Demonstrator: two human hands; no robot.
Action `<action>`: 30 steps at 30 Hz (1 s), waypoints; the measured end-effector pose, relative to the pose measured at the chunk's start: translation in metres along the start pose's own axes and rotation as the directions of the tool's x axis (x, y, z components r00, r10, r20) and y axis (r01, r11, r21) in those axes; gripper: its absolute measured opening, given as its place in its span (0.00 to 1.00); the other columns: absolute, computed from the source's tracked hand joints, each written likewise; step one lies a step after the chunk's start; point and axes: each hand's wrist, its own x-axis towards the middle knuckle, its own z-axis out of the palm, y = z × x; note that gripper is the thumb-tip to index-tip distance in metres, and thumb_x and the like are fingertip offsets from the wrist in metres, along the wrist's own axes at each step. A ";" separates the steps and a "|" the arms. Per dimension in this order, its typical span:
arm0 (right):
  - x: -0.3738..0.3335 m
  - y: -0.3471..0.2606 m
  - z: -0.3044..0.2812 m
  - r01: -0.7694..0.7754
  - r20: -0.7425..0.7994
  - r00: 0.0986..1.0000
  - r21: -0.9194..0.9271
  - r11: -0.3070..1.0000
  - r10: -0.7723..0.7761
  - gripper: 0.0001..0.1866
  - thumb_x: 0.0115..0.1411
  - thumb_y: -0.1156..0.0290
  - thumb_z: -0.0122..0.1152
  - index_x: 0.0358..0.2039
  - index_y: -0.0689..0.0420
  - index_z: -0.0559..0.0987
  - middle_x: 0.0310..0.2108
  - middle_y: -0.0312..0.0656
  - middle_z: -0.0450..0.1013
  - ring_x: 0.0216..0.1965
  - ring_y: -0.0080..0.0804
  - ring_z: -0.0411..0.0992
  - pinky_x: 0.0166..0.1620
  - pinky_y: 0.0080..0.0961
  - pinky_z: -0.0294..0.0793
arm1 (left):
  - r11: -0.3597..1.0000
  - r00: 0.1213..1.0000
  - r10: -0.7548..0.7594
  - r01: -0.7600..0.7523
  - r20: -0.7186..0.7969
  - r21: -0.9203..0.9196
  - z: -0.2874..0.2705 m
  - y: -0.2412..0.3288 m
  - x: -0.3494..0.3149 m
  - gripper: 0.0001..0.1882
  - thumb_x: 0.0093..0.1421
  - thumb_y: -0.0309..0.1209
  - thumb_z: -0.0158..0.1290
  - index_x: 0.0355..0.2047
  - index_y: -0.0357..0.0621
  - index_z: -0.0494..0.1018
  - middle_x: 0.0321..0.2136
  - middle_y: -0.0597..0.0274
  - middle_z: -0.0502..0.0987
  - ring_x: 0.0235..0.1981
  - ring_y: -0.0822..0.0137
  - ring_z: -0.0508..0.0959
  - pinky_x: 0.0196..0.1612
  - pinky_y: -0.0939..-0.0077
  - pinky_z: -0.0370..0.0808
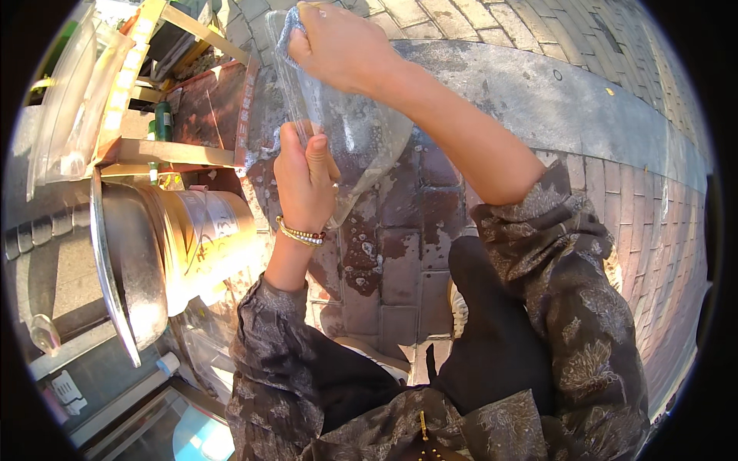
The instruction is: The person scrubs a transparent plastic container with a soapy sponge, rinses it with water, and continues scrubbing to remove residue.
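My left hand (307, 173), a beaded bracelet at its wrist, grips the near side of a clear plastic cover (357, 127), thumb up. The cover is wet, with a rounded corner, and stands tilted above the pavement; I see the ground through it. At its far upper end my right hand (342, 48) is closed around a bluish-white scrubbing cloth (291, 32). The cloth touches the cover's top edge. Part of the cloth is hidden inside the fist.
Wet brick paving (377, 253) with suds lies under my hands. To the left are a steel basin (131, 261) on its side, a yellowish bucket (211, 230), a wooden frame (173, 152), a green bottle (163, 121) and more clear plastic covers (73, 107). A grey stone strip (530, 100) runs right.
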 end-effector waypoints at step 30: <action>-0.141 0.003 0.123 0.272 -0.343 0.924 0.270 0.924 -0.172 0.33 0.63 0.59 0.55 0.67 0.45 0.59 0.71 0.41 0.48 0.71 0.44 0.45 0.70 0.47 0.44 | 0.789 0.786 -0.563 0.420 -0.255 -0.448 -0.039 -0.041 0.024 0.26 0.73 0.51 0.31 0.33 0.44 0.69 0.13 0.60 0.69 0.10 0.65 0.69 0.14 0.73 0.66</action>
